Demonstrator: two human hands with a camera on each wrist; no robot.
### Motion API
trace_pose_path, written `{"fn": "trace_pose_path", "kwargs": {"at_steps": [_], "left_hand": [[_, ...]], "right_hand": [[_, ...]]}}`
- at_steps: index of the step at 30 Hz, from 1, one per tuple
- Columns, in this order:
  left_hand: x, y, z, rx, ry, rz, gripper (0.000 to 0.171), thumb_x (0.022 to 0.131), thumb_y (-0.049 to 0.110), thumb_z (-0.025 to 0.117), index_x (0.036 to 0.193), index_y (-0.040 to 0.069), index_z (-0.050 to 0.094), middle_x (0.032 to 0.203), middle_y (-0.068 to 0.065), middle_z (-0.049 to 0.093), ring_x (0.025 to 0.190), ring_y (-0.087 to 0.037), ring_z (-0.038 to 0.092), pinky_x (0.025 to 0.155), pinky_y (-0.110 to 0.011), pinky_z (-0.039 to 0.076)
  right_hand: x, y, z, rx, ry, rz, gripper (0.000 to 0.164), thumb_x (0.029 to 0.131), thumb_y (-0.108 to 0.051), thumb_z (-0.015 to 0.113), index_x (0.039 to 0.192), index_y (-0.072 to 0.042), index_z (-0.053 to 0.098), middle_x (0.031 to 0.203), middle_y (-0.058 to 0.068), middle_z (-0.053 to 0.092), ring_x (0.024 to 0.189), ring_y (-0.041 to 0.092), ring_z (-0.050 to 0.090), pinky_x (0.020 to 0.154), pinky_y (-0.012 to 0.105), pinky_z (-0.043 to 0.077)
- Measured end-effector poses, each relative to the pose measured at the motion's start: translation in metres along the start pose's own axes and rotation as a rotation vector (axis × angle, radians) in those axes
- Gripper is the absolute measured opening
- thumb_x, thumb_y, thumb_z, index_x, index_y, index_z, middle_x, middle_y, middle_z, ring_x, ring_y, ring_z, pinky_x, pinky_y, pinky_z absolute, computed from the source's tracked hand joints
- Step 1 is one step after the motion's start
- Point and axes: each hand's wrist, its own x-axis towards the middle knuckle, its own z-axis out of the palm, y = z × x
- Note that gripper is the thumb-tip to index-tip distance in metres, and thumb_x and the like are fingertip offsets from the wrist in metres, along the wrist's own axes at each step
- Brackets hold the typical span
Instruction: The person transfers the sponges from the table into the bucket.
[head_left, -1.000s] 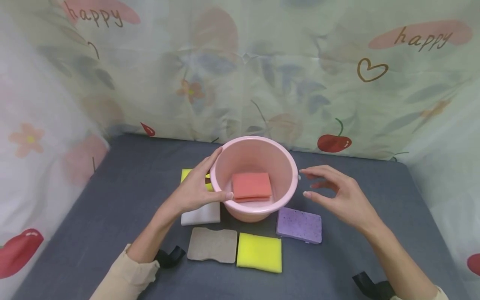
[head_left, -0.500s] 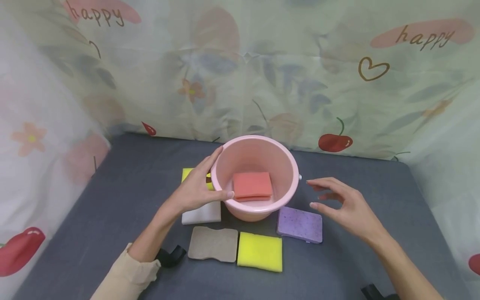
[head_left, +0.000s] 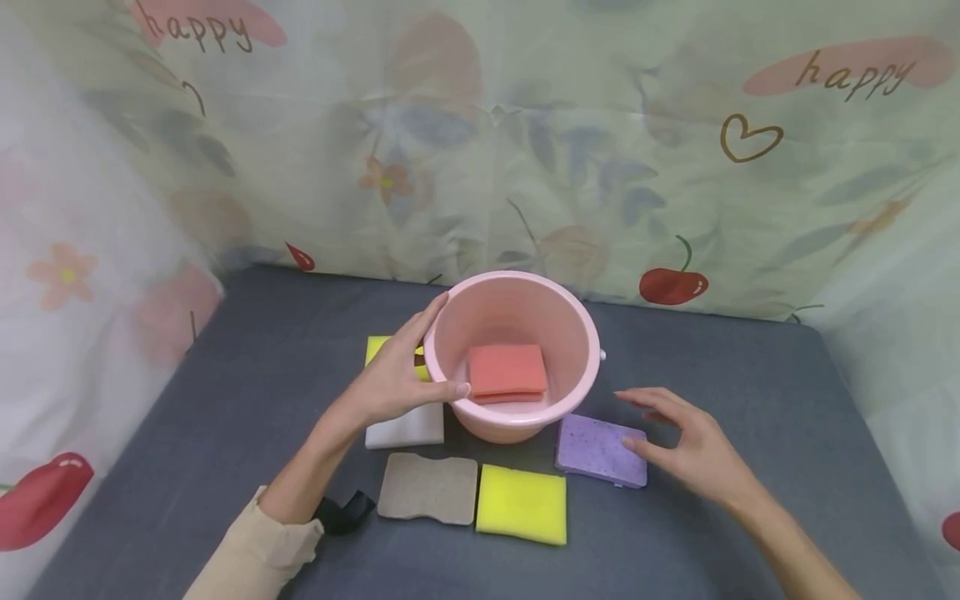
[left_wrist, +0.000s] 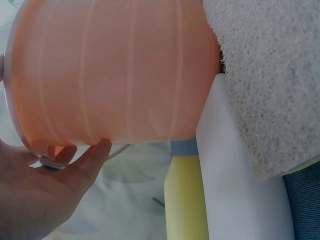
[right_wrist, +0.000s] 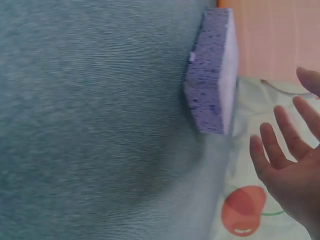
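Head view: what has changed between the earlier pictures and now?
The right hand moved down the view, away from the pink bucket and closer to the purple sponge, holding nothing. The left hand stayed gripping the bucket; the purple sponge stayed put.

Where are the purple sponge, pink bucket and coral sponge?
purple sponge (head_left: 594, 450), head view, top face
pink bucket (head_left: 510, 312), head view, far inner wall
coral sponge (head_left: 507, 368), head view, upper face

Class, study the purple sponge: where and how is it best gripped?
Probably pinch the purple sponge across its long edges near the right end, coming from above right: it lies flat, a thick block, its left end close to the pink bucket, its right end pointing away.
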Motion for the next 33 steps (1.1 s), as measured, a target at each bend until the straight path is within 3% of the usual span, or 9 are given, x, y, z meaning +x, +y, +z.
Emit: {"fn": "trace_pose_path", "kwargs": {"at_steps": [11,16,19,23,26,33], "left_hand": [[-0.001,-0.001,0.001,-0.013,0.0,-0.003,0.113,0.074,0.042,0.086,0.16,0.027,0.014,0.157,-0.001,0.028,0.13,-0.025,0.046,0.096,-0.045,0.051],[-0.001,-0.001,0.001,-0.012,0.001,-0.008,0.113,0.075,0.039,0.087,0.16,0.029,0.014,0.158,-0.001,0.028,0.131,-0.024,0.046,0.096,-0.044,0.051],[-0.001,-0.001,0.001,-0.009,0.002,-0.008,0.113,0.074,0.041,0.086,0.16,0.029,0.014,0.158,0.0,0.027,0.131,-0.023,0.045,0.096,-0.044,0.051],[0.0,-0.002,0.001,-0.009,0.003,-0.003,0.113,0.074,0.043,0.086,0.16,0.029,0.014,0.158,0.001,0.027,0.131,-0.023,0.045,0.096,-0.045,0.051],[0.0,-0.002,0.001,-0.014,0.002,-0.005,0.112,0.075,0.041,0.086,0.16,0.03,0.014,0.158,0.001,0.027,0.131,-0.023,0.045,0.096,-0.045,0.051],[0.0,-0.001,0.002,-0.026,0.001,-0.002,0.112,0.074,0.044,0.086,0.16,0.029,0.015,0.158,0.001,0.027,0.133,-0.023,0.044,0.097,-0.045,0.051]], "right_hand": [[-0.013,0.018,0.009,-0.063,-0.025,0.032,0.059,0.079,-0.018,0.085,0.134,-0.022,0.063,0.132,-0.004,0.061,0.124,0.0,0.049,0.097,0.006,0.033],[-0.019,0.021,0.014,-0.088,-0.068,0.091,0.062,0.078,-0.02,0.086,0.136,-0.018,0.062,0.135,-0.001,0.06,0.125,0.012,0.053,0.098,0.004,0.028],[-0.021,0.022,0.017,-0.114,-0.108,0.14,0.063,0.079,-0.027,0.086,0.137,-0.019,0.061,0.136,0.001,0.06,0.126,0.023,0.054,0.1,0.01,0.031],[-0.022,0.023,0.022,-0.156,-0.14,0.151,0.068,0.077,-0.032,0.086,0.139,-0.016,0.06,0.136,0.004,0.06,0.126,0.029,0.055,0.103,0.038,0.043],[-0.022,0.023,0.027,-0.175,-0.145,0.134,0.071,0.077,-0.029,0.087,0.14,-0.013,0.058,0.136,0.008,0.06,0.124,0.032,0.055,0.099,0.055,0.043],[-0.021,0.02,0.039,-0.222,-0.131,0.116,0.077,0.071,-0.025,0.09,0.139,-0.009,0.057,0.131,0.008,0.059,0.118,0.031,0.051,0.095,0.054,0.044]]}}
